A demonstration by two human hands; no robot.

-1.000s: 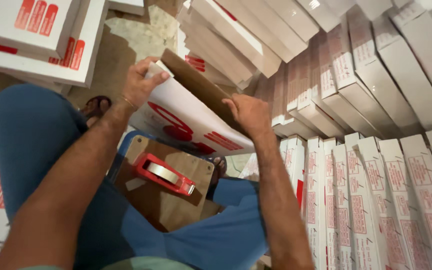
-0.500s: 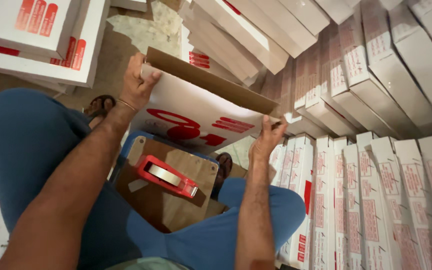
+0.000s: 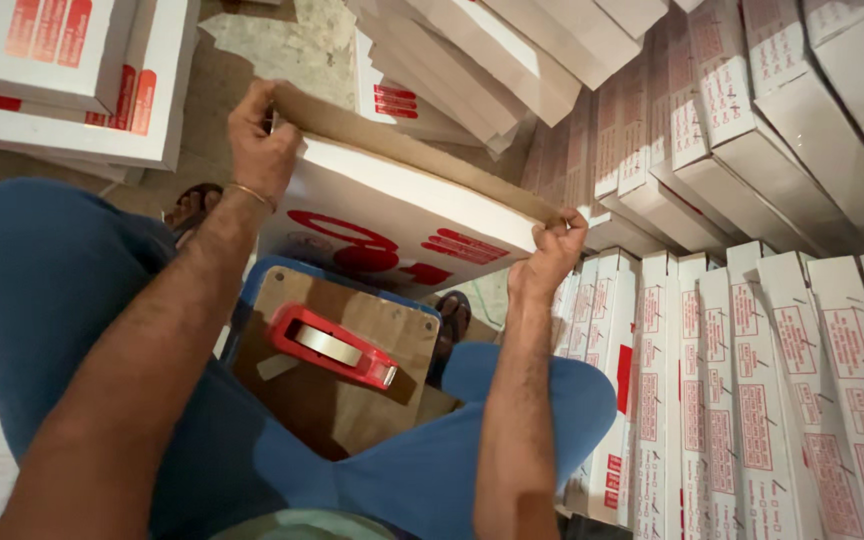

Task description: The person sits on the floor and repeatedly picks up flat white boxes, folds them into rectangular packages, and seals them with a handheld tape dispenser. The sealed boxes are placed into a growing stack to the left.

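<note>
Left hand (image 3: 260, 140) and right hand (image 3: 550, 255) clamped on opposite ends of white carton (image 3: 402, 205); red tape dispenser (image 3: 334, 345) resting below.

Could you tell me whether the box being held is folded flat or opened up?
Folded flat: the white box shows as a thin slab, gripped at both ends.

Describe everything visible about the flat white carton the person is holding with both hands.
The flat white cardboard carton with red print is folded flat, showing a brown inner flap along its top edge. It tilts above the person's knees. The left hand grips its upper left corner, the right hand pinches its right end. Its lower edge is near the brown board.
</note>
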